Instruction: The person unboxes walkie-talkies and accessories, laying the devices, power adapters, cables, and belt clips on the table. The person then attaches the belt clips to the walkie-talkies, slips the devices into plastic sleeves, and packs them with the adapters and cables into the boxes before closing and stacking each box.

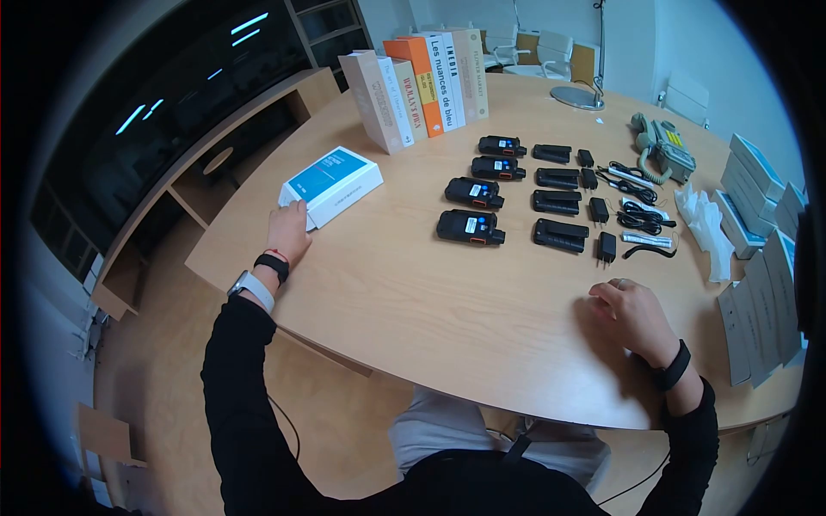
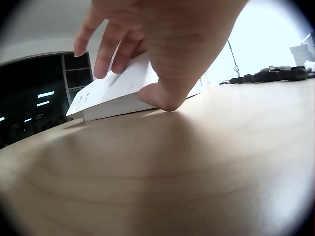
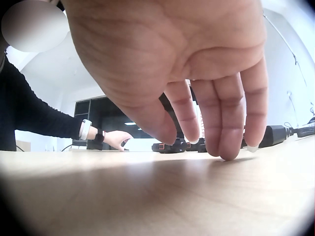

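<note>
At the table's left side lies a white box with a blue top panel. My left hand holds its near end, where a white end face shows in the left wrist view. The thumb lies low along the box's edge and the fingers reach over the other side. My right hand is at the right front of the table, away from the box, holding nothing. In the right wrist view its fingers hang loosely down, fingertips right at the tabletop.
Several black handheld devices, black clip-like parts, power adapters and cables lie in rows. Books stand behind. A desk phone, crumpled white plastic and white boxes are at the right.
</note>
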The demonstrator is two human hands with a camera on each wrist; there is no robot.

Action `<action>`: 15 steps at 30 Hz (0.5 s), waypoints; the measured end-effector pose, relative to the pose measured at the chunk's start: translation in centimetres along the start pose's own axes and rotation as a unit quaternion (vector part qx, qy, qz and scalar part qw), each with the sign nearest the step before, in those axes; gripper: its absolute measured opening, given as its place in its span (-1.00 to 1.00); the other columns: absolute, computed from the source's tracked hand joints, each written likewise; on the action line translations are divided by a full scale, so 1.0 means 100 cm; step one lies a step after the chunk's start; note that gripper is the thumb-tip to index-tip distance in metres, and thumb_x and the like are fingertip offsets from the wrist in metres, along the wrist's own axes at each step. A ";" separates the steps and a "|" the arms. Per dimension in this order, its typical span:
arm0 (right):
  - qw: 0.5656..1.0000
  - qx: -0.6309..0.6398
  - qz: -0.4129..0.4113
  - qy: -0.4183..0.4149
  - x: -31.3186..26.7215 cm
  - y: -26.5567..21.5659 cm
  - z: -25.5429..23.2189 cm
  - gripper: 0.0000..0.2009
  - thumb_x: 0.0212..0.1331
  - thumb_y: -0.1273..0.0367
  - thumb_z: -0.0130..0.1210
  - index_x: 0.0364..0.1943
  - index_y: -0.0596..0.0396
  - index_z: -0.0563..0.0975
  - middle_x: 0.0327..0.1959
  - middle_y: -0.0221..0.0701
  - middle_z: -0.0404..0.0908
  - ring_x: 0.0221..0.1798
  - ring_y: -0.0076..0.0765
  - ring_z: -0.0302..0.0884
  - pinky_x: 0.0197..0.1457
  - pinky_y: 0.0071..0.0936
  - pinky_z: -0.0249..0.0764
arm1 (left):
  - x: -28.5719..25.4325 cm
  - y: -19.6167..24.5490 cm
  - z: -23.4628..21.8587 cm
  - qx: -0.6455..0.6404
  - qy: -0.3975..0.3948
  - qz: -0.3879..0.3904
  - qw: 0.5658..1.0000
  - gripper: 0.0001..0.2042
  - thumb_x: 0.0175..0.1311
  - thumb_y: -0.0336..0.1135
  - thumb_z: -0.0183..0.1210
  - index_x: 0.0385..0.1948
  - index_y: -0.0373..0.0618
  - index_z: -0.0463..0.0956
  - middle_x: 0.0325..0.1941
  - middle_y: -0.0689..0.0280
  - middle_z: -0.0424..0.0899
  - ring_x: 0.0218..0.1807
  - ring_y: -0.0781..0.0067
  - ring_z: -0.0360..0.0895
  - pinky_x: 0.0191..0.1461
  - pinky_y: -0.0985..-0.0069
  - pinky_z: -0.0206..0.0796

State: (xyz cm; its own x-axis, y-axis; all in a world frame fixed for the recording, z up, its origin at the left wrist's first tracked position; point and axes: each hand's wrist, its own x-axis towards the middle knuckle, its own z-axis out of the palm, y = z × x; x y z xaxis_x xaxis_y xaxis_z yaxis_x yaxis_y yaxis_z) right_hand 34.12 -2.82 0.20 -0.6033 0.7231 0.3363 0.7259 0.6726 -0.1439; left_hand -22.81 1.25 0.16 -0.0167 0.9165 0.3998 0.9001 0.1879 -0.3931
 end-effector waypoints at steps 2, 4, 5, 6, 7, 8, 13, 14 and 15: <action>1.000 0.003 -0.009 0.013 0.000 0.000 0.000 -0.90 0.03 0.39 0.10 -0.39 0.10 0.52 -0.53 -0.26 0.54 -0.41 -0.16 0.52 -0.32 -0.28 0.47 | -0.003 0.005 -0.013 0.008 0.015 0.025 1.000 -0.67 -0.10 -0.40 0.18 -0.23 -0.16 0.37 -0.26 0.15 0.48 -0.16 0.21 0.48 -0.07 0.28 0.29; 0.999 0.009 -0.022 0.025 0.000 0.000 0.001 -0.90 0.03 0.39 0.10 -0.39 0.09 0.52 -0.53 -0.26 0.54 -0.41 -0.16 0.52 -0.32 -0.28 0.47 | -0.009 0.006 -0.027 0.022 0.018 0.070 0.997 -0.71 -0.08 -0.40 0.18 -0.27 -0.16 0.37 -0.23 0.15 0.46 -0.12 0.23 0.44 0.02 0.29 0.24; 1.000 0.005 -0.016 0.013 -0.001 0.000 0.001 -0.90 0.02 0.39 0.10 -0.39 0.09 0.52 -0.52 -0.27 0.54 -0.41 -0.16 0.52 -0.31 -0.29 0.47 | -0.010 0.005 -0.026 0.024 0.015 0.068 0.997 -0.71 -0.08 -0.40 0.18 -0.27 -0.16 0.37 -0.23 0.15 0.46 -0.12 0.23 0.44 0.02 0.29 0.24; 1.000 -0.001 -0.010 0.001 0.000 -0.002 0.001 -0.90 0.02 0.40 0.10 -0.39 0.10 0.52 -0.52 -0.27 0.55 -0.40 -0.17 0.52 -0.31 -0.29 0.47 | -0.009 0.003 -0.024 0.022 0.015 0.074 0.997 -0.68 -0.06 -0.39 0.18 -0.22 -0.16 0.37 -0.20 0.16 0.45 -0.08 0.23 0.42 0.03 0.30 0.22; 1.000 0.000 -0.014 0.002 0.001 -0.003 0.001 -0.90 0.02 0.40 0.10 -0.39 0.10 0.52 -0.52 -0.27 0.55 -0.40 -0.17 0.52 -0.31 -0.29 0.47 | -0.008 0.001 -0.021 0.018 0.017 0.080 0.996 -0.65 -0.05 -0.38 0.18 -0.17 -0.15 0.37 -0.17 0.17 0.43 -0.04 0.23 0.39 0.04 0.30 0.21; 1.000 0.001 -0.016 0.006 0.000 -0.005 0.000 -0.90 0.02 0.40 0.10 -0.39 0.09 0.52 -0.52 -0.27 0.55 -0.40 -0.17 0.52 -0.31 -0.29 0.47 | -0.008 0.000 -0.016 0.019 0.020 0.079 0.997 -0.65 -0.05 -0.38 0.18 -0.17 -0.15 0.37 -0.17 0.17 0.43 -0.04 0.23 0.39 0.04 0.30 0.21; 1.000 -0.004 -0.017 0.008 -0.002 -0.003 0.000 -0.89 0.01 0.40 0.11 -0.37 0.10 0.52 -0.51 -0.28 0.55 -0.40 -0.17 0.52 -0.31 -0.30 0.47 | 0.010 -0.031 0.028 -0.144 0.205 0.090 0.964 -0.83 0.02 -0.46 0.14 -0.30 -0.14 0.53 -0.25 0.20 0.60 -0.17 0.20 0.51 -0.04 0.30 0.28; 1.000 0.003 -0.015 0.008 -0.002 -0.002 0.000 -0.89 0.01 0.40 0.11 -0.36 0.10 0.52 -0.51 -0.28 0.55 -0.40 -0.16 0.52 -0.31 -0.30 0.47 | 0.007 -0.024 0.009 -0.146 0.207 0.088 0.963 -0.83 0.02 -0.46 0.14 -0.30 -0.14 0.53 -0.25 0.20 0.60 -0.17 0.20 0.51 -0.04 0.30 0.28; 1.000 0.011 -0.014 0.007 -0.002 -0.002 0.000 -0.89 0.02 0.40 0.11 -0.36 0.10 0.52 -0.50 -0.28 0.55 -0.40 -0.16 0.52 -0.31 -0.30 0.47 | 0.004 -0.019 -0.012 -0.162 0.206 0.105 0.959 -0.89 0.03 -0.46 0.14 -0.37 -0.15 0.55 -0.30 0.19 0.62 -0.21 0.19 0.53 -0.09 0.30 0.30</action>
State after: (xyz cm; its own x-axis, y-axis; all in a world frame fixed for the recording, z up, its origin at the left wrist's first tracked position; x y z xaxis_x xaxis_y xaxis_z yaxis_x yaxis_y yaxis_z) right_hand 34.10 -3.08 0.13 -0.6179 0.7021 0.3540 0.7015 0.6956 -0.1551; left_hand -24.01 0.84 2.10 0.2937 0.6922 0.6592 0.9538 -0.1672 -0.2495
